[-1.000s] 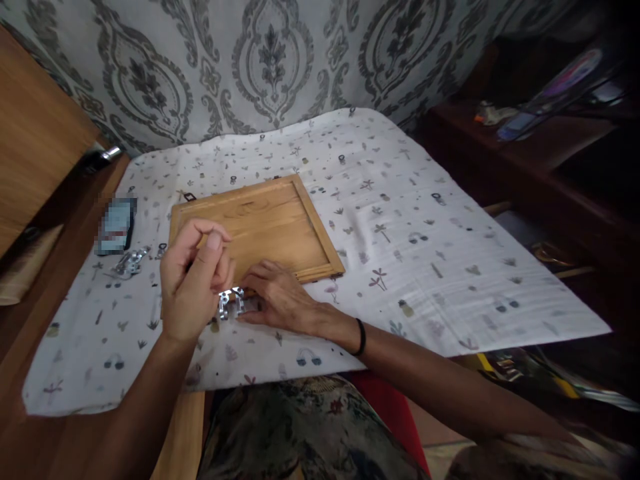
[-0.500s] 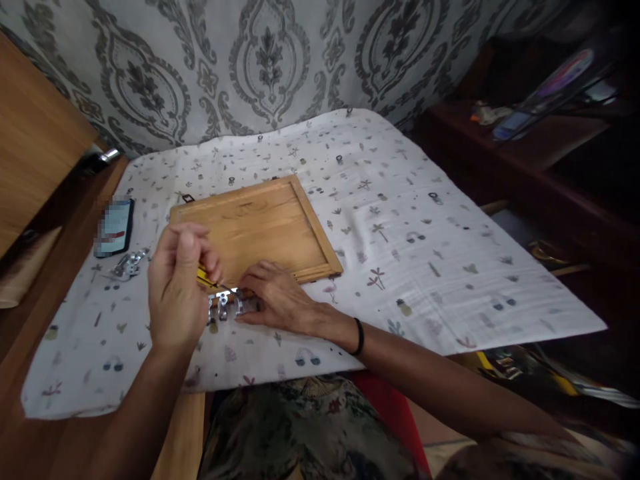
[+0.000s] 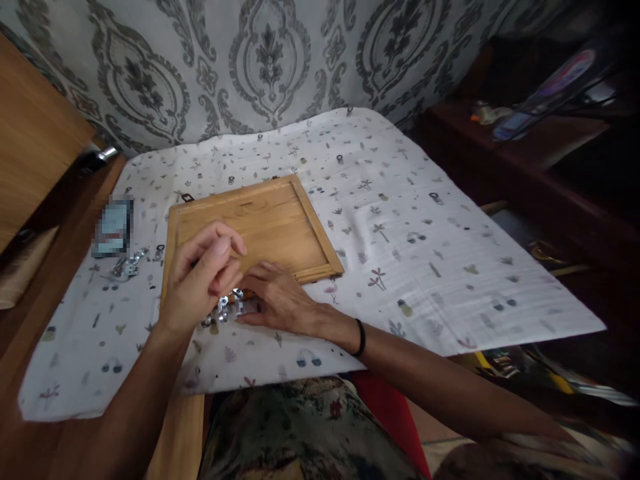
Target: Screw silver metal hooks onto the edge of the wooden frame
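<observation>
A flat wooden panel with a raised frame (image 3: pixel 270 220) lies on a patterned white cloth (image 3: pixel 410 240). A shiny metal hinge (image 3: pixel 227 305) sits at the panel's near edge. My right hand (image 3: pixel 283 297) rests palm down with bent fingers, holding the hinge against the panel. My left hand (image 3: pixel 200 280) hovers just above and left of the hinge. Its fingers are closed in a pinch, and what they hold is hidden now.
A phone (image 3: pixel 113 227) and more loose metal hinges (image 3: pixel 129 263) lie on the cloth to the left of the panel. A light wooden cabinet (image 3: pixel 30 153) stands at the far left. Dark wooden furniture (image 3: pixel 525 173) with clutter borders the right side.
My left hand swung left and back over the hinge, its fingers turning. Half a second ago a thin yellow tool showed in the pinch, tip at the hinge. My right hand stayed put.
</observation>
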